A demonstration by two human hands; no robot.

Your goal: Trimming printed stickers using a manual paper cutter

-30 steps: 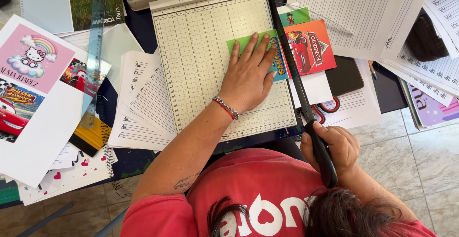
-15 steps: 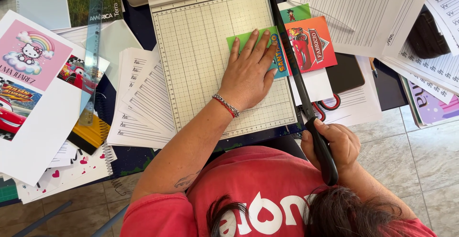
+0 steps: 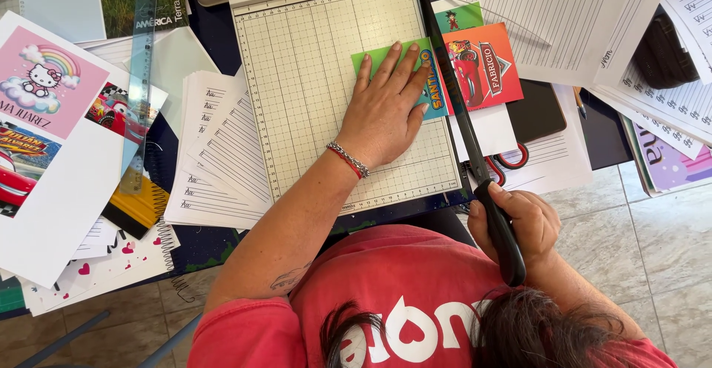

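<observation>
Paper is lying all over the bench [image 3: 593, 134], and in the middle of it a person in a red shirt [image 3: 400, 294] is working at a gridded cutter board [image 3: 311, 79]. The left hand [image 3: 382, 112] is pressing flat, fingers spread and released, on a green printed card [image 3: 423, 79] that is lying on the board's right part, its right end reaching the cutting edge. The right hand [image 3: 519, 223] is clenching the black handle [image 3: 504, 242] of the cutter arm [image 3: 452, 93], which is running along the board's right edge and crossing over the card; how far it is raised, I cannot tell. Just beyond the arm, a red card with a cartoon car [image 3: 482, 67] is sitting off the board, touching the blade line. A silver and red bracelet [image 3: 348, 160] is circling the left wrist.

To the left, a fan of lined worksheets [image 3: 215, 153] is lying beside the board, with a clear blue ruler [image 3: 141, 79] resting upright along the pile and a pink sheet with a cartoon cat and rainbow [image 3: 44, 79] near the edge. More lined sheets [image 3: 564, 12] are spreading out on the far right, and red-handled scissors [image 3: 512, 160] are peeking out from under paper near the handle.
</observation>
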